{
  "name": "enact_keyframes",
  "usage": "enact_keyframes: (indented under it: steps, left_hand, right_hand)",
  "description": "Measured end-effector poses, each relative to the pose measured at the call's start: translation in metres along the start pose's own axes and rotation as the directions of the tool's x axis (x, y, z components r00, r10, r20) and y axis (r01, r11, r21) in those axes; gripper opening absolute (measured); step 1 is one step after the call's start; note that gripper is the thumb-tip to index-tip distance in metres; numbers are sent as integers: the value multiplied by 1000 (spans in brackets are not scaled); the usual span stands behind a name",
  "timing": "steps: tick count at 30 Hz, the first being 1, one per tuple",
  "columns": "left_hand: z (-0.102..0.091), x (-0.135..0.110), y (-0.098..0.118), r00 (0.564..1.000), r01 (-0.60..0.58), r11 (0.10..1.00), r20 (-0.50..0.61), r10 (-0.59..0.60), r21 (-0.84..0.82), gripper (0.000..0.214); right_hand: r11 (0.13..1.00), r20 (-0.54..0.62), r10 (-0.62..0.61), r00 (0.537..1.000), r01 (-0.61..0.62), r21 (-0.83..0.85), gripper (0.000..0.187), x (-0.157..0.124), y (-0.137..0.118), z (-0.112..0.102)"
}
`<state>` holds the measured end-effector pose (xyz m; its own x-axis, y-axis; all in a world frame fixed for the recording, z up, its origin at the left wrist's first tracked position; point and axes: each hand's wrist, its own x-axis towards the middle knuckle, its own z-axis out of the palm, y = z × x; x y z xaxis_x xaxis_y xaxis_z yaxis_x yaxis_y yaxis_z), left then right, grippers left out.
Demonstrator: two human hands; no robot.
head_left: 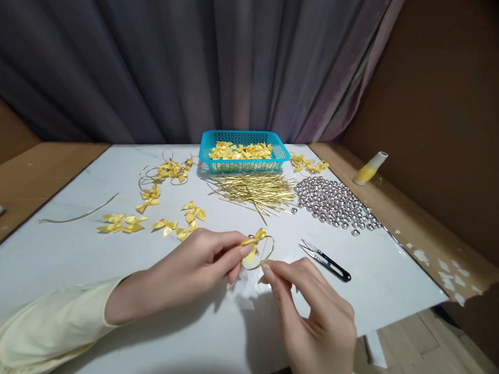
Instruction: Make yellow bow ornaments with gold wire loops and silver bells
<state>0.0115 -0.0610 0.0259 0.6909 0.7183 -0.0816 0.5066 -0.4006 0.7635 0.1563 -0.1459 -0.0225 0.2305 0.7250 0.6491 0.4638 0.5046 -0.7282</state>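
Observation:
My left hand (212, 257) pinches a yellow ribbon bow (257, 237) between thumb and forefinger. A gold wire ring (273, 245) loops out from behind the bow, and a small silver piece shows at its knot. My right hand (314, 307) is closed in a pinch at the ring's lower edge; its fingertips meet the wire there, though what exactly lies between them is hard to see. To the right of the ring, black thread snips (329, 262) rest on the white tabletop (208, 341). Several loose yellow bows (193, 211) are spread beyond my left hand.
Behind lies a pile of gold wire strips (253, 191), with a blue basket (243, 165) of bows past it. Silver beads (332, 200) are heaped at right, near a yellow thread spool (368, 172). Ringed bows (173, 170) cluster at left; one wire (83, 216) lies apart.

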Motion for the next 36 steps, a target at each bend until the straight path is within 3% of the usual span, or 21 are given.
enact_keyframes:
  steps: [2, 5, 11, 14, 16, 18, 22, 25, 28, 30, 32, 34, 35, 36]
  left_hand:
    - [1, 0, -3, 996, -64, 995, -60, 69, 75, 34]
    - [-3, 0, -3, 993, -47, 992, -101, 59, 116, 35]
    - [-11, 1, 2, 999, 3, 995, -42, 1, 100, 37]
    - [-7, 1, -2, 997, -73, 975, -1, 75, 210, 33]
    - [-4, 0, -5, 994, -113, 948, 26, 110, 296, 30]
    - [-2, -1, -6, 992, -124, 925, 39, 117, 360, 28]
    - [-3, -3, -2, 995, -102, 920, 54, 89, 378, 31]
    - [-5, -2, -1, 995, -70, 946, 84, 46, 317, 34]
    - [-4, -2, -3, 996, -50, 959, 87, 27, 278, 35]
    - [-4, -2, -4, 997, -54, 957, 69, 36, 286, 34]
    - [-4, -4, -4, 997, -64, 952, 59, 48, 300, 34]
    - [-4, -5, -3, 997, -74, 949, 58, 59, 308, 34]
    - [-5, -5, -2, 996, -77, 949, 58, 62, 305, 34]
    - [-5, -5, -1, 996, -81, 951, 60, 66, 299, 34]
  right_hand:
    - [1000, -49, 28, 998, -27, 15, 21, -1, 1, 0]
    - [997, -145, 51, 988, -59, -49, 19, 2, 8, -7]
    - [967, 7, -215, 976, 214, -135, 34, 21, 27, -25]
    - [916, 140, -383, 913, 395, -72, 36, 31, 21, -29]
    - [866, 349, -465, 813, 500, -9, 23, 35, 16, -27]
    - [818, 491, -458, 741, 568, -93, 9, 38, 15, -24]
    - [631, 569, -440, 694, 690, -355, 20, 39, 24, -17]
    - [536, 614, -450, 648, 746, -394, 26, 37, 28, -14]
    - [500, 625, -465, 627, 769, -399, 27, 35, 26, -13]
    - [541, 583, -476, 659, 742, -397, 24, 34, 25, -15]
    - [695, 462, -426, 778, 608, -383, 17, 35, 26, -20]
    - [891, 314, -243, 918, 339, -301, 12, 37, 29, -25]
    - [957, 284, -112, 952, 181, -228, 10, 38, 32, -28]
    - [988, 302, 19, 953, 28, -151, 11, 38, 35, -29]
